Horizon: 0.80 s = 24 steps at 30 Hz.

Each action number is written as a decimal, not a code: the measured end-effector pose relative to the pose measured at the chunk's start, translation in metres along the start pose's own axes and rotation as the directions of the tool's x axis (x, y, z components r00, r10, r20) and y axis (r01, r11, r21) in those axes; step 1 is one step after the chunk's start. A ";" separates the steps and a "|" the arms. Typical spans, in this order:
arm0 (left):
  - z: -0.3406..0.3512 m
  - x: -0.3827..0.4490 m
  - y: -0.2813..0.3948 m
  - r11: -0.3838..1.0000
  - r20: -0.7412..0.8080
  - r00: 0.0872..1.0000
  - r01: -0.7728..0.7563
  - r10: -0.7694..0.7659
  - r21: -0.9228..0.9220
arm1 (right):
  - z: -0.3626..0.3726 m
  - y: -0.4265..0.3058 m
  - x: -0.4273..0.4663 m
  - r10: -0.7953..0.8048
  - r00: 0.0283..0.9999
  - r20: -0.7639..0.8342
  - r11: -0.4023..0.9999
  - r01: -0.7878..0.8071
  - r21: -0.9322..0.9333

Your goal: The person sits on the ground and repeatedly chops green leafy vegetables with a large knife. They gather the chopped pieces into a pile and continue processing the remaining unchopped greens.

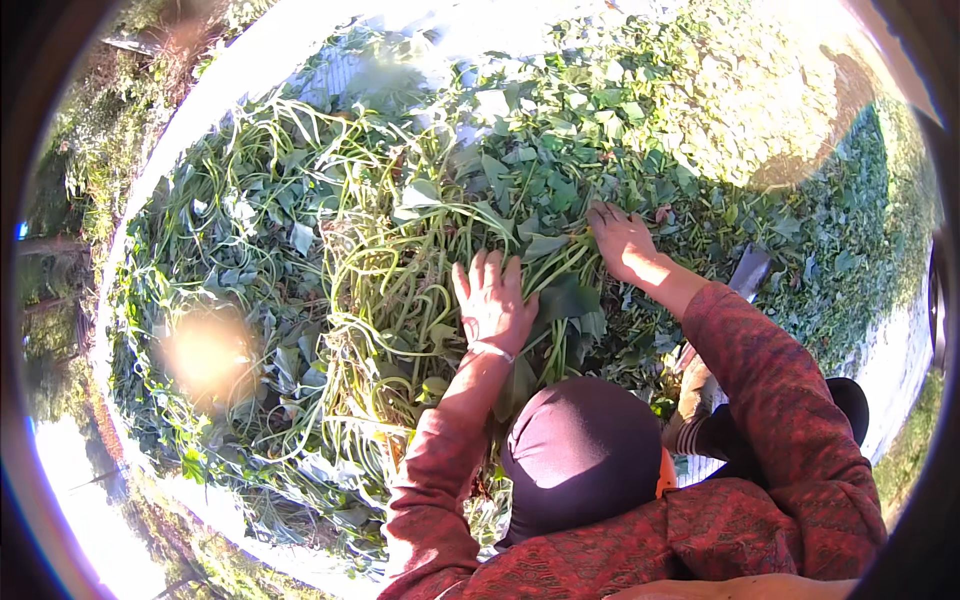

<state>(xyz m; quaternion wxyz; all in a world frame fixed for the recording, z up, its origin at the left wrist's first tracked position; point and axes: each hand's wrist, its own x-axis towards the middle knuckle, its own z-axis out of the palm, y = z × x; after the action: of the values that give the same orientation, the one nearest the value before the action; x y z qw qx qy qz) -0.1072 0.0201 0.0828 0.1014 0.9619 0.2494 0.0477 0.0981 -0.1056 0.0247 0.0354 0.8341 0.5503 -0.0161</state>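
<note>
My left hand (pixel 491 304) lies palm down, fingers spread, on a heap of long pale-green vine stems (pixel 390 292) with broad leaves. A pale bangle (pixel 491 350) circles that wrist. My right hand (pixel 621 238) is at the right end of several stems (pixel 559 262), its fingertips partly hidden among leaves, so its grip is unclear. Between the hands a large dark-green leaf (pixel 566 298) hangs over the stems. Just right of my right forearm, a flat metal blade (pixel 750 268) stands up from the greens; its lower part is hidden behind the sleeve.
Cut leaf and stem pieces (pixel 847 217) cover the right side, brightly sunlit at the top. Uncut leafy vines (pixel 247 247) spread left. A pale sheet (pixel 892 375) lies underneath. My dark-clothed knee (pixel 585 457) and a foot (pixel 694 397) are close to the heap.
</note>
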 end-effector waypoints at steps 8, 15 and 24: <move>-0.053 -0.093 -0.087 0.912 0.085 0.979 0.139 -0.185 0.385 | 0.009 -0.005 -0.001 0.013 1.000 -0.020 1.000 -0.013 -0.016; -0.110 -0.122 -0.220 0.748 0.136 0.838 0.384 -0.528 0.541 | -0.009 -0.011 0.003 0.043 0.971 0.234 0.998 -0.053 0.040; -0.105 -0.135 -0.168 0.894 -0.220 0.931 0.346 -0.290 0.286 | -0.004 -0.009 0.011 0.082 0.927 0.365 0.993 -0.107 0.049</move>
<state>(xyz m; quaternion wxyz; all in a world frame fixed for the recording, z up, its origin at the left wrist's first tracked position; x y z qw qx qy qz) -0.3187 0.1160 0.1431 -0.0711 0.9038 0.4159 0.0718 0.0942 -0.0912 0.0277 0.1084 0.8431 0.4925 -0.1866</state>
